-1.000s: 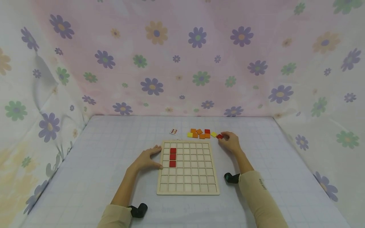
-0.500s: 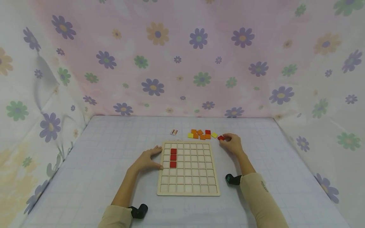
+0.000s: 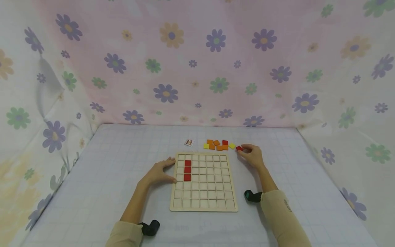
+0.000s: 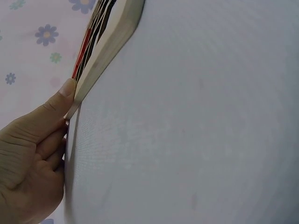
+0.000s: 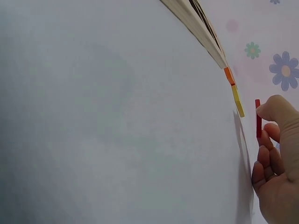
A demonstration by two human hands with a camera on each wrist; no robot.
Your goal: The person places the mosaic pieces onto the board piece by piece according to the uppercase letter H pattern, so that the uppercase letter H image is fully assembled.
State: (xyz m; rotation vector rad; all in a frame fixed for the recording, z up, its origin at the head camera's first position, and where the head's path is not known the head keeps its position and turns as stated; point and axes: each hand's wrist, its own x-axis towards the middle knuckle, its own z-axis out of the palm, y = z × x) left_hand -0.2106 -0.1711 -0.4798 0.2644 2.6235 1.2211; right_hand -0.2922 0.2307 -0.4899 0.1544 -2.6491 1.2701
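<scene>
Red tile, one: pinched between thumb and fingertips of the right hand, just clear of the table, near the far right corner of the wooden grid board. Right-hand fingers: drawn nearly together, gap filled by the tile, remaining fingers loosely bent below. Just left, yellow tile, apart from the held piece. Farther left, loose cluster: orange tiles, five; second yellow tile; loose red tile. Nearer, same board, lying flat, with placed red tiles, three, in second column from left, second to fourth rows from far edge. At its left edge, left hand: thumb and fingers spread wide, tips touching the rim. Beyond the board, small printed card. At the wrists, black devices and beige sleeves. Behind, floral cloth
</scene>
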